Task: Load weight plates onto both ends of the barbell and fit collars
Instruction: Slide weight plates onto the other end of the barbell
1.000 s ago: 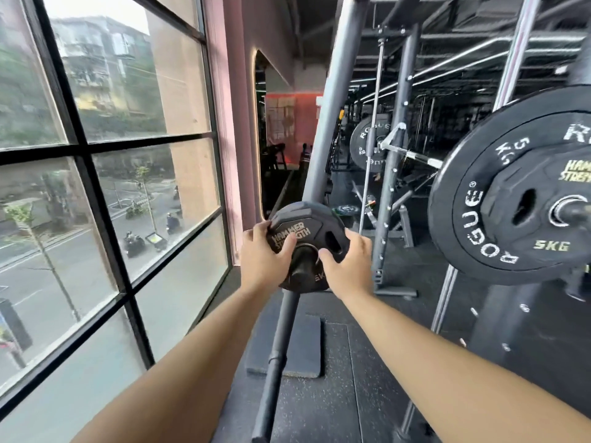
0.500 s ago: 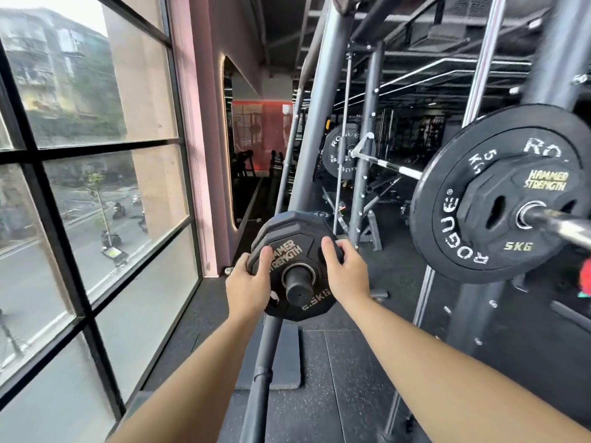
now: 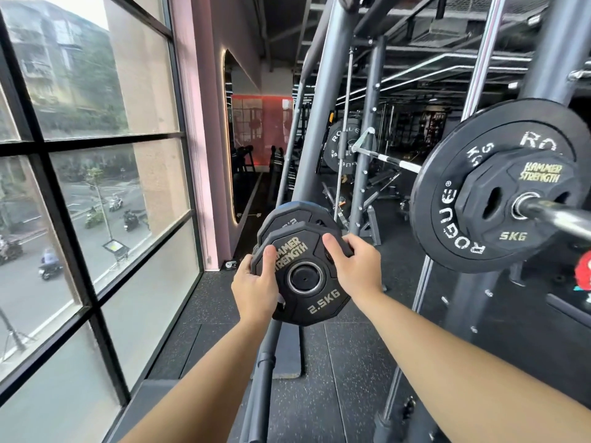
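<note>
Glass window [image 3: 96,91] fills the left. Left hand [image 3: 256,289] and right hand [image 3: 355,266] grip the 2.5 kg plate [image 3: 319,306] by its rim. It has slid nearer along the peg [image 3: 303,278], whose end now sits flush in its hole, so I judge it almost free. At right the barbell [image 3: 556,215] waits, this end already loaded.

Large window [image 3: 96,219] left; motorbikes [image 3: 130,220] outside; pink wall [image 3: 198,123] beside it; speckled rubber floor [image 3: 351,378] below.
</note>
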